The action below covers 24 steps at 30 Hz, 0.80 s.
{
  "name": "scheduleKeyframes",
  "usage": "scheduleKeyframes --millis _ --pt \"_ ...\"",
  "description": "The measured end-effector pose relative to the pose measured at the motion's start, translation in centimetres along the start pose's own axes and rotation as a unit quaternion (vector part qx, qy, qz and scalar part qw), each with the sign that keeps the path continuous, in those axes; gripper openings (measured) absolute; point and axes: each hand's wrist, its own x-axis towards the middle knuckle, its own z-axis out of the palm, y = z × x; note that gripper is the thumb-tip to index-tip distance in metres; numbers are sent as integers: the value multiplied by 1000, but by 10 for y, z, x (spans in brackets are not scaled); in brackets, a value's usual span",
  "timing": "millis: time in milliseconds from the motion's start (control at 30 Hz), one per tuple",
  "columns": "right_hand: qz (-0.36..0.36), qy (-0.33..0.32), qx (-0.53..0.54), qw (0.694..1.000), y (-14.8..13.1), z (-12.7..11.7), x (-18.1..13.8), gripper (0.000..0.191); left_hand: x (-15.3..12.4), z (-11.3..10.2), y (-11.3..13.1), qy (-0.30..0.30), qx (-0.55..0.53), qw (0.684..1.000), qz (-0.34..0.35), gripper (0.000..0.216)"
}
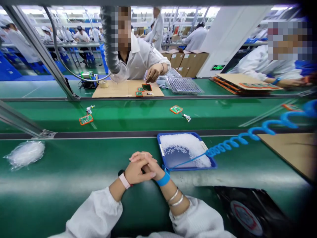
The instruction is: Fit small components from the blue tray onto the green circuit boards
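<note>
My left hand (135,171) and my right hand (156,168) are clasped together over the green work surface, fingers interlaced. Neither shows any object in its grip. A pink watch band (124,181) circles my left wrist. On my right wrist are a blue wrist strap (163,178) and silver bangles (176,198). Just beyond my right hand lies a blue tray (159,150) partly filled with small white pieces (182,140). The strap's thin cord crosses this tray and joins a coiled blue cable (232,142).
Orange-edged circuit boards (86,119) lie on the green strip ahead. A clear bag (26,152) sits at left, a black bag (250,211) at lower right, cardboard (294,148) at right. Across from me, a co-worker's hand (154,72) holds a board (147,87).
</note>
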Motion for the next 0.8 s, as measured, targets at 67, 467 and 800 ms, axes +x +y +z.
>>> scheduleKeyframes --millis 67,467,800 --pt "-3 -19 13 1000 -8 0 0 49 -1 -2 0 -12 9 1000 20 50" --pt "-81 348 -198 913 -100 -79 -50 32 4 -68 -30 102 234 967 -5 53" --pt "-13 393 -633 667 -77 -154 -95 16 42 -63 -54 -39 286 957 -8 66"
